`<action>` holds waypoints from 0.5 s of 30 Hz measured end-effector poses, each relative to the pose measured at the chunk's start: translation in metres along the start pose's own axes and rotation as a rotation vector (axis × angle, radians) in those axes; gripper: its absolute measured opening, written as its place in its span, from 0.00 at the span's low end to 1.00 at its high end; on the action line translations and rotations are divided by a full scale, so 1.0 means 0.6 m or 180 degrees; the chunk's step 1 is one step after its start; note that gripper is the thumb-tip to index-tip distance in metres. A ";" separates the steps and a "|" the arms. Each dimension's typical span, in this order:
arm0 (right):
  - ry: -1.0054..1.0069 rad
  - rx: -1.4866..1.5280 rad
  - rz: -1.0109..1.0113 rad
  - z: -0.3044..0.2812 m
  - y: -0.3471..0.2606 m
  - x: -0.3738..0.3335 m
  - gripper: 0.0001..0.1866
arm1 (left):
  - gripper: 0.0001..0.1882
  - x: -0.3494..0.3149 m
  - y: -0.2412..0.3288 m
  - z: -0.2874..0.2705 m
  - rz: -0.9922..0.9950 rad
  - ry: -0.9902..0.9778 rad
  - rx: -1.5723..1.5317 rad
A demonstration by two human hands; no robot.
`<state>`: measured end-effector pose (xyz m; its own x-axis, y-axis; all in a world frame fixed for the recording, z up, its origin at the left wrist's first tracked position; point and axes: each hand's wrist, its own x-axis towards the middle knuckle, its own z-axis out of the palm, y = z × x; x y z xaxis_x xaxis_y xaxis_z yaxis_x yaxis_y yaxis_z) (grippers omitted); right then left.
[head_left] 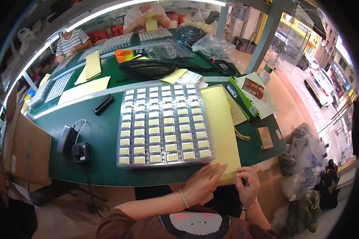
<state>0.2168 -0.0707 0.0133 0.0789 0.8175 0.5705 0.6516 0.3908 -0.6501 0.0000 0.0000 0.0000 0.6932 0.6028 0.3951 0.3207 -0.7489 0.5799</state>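
Where the cardboard box [32,149] stands: well to the left of the left hand [207,178], at the end of the green table [103,173].
Power adapters [81,152]: two black ones, left of that hand and nearer to it than the box.
Clear tray [163,164]: flat on the table, just beyond the left hand and off to its left, rows filled with small pale-faced pieces.
Left hand: fingers nearly straight and close together, fingertips resting on the yellow sheet [222,131], grasping nothing.
Yellow sheet: beneath the left fingertips, its near end between the hands, reaching away beside the tray.
Right hand [248,186]: fingers curled toward the thumb at the sheet's near right corner; whether they pinch it, I cannot tell.
Small orange box [264,138]: on the table, beyond the right hand and slightly right.
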 end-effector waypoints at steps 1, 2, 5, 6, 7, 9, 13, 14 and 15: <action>0.0071 0.0227 0.0230 -0.002 -0.002 0.009 0.04 | 0.41 0.003 0.005 -0.010 -0.0010 0.0038 -0.0179; 0.0142 0.0453 0.0460 -0.004 -0.004 0.019 0.05 | 0.40 0.004 0.009 -0.017 -0.0019 0.0077 -0.0359; 0.0020 0.0846 0.1105 -0.029 -0.031 0.085 0.04 | 0.35 0.010 0.015 -0.035 0.0236 0.0331 -0.0508; -0.0071 0.1084 0.1192 -0.025 -0.036 0.115 0.04 | 0.33 0.007 0.019 -0.049 0.0251 0.0206 -0.0772; -0.0251 0.1116 0.1307 -0.019 -0.044 0.149 0.04 | 0.32 0.004 0.025 -0.069 0.0261 0.0084 -0.1036; -0.0633 0.1166 0.1510 0.000 -0.061 0.222 0.05 | 0.29 -0.006 0.034 -0.128 0.0230 -0.0214 -0.1507; -0.1136 0.1363 0.1697 0.065 -0.049 0.334 0.10 | 0.22 -0.030 0.029 -0.309 0.0222 -0.0243 -0.2051; -0.1192 0.1595 0.1966 0.082 -0.051 0.360 0.11 | 0.21 -0.032 0.021 -0.354 0.0150 -0.0069 -0.1835; -0.1240 0.1828 0.2247 0.096 -0.049 0.381 0.12 | 0.21 -0.031 0.006 -0.390 0.0076 0.0097 -0.1629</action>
<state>0.1723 0.1287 0.1341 -0.0124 0.9837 -0.1796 0.0775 -0.1781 -0.9810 -0.1627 0.0505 0.1615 0.6750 0.6006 0.4286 -0.0573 -0.5365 0.8420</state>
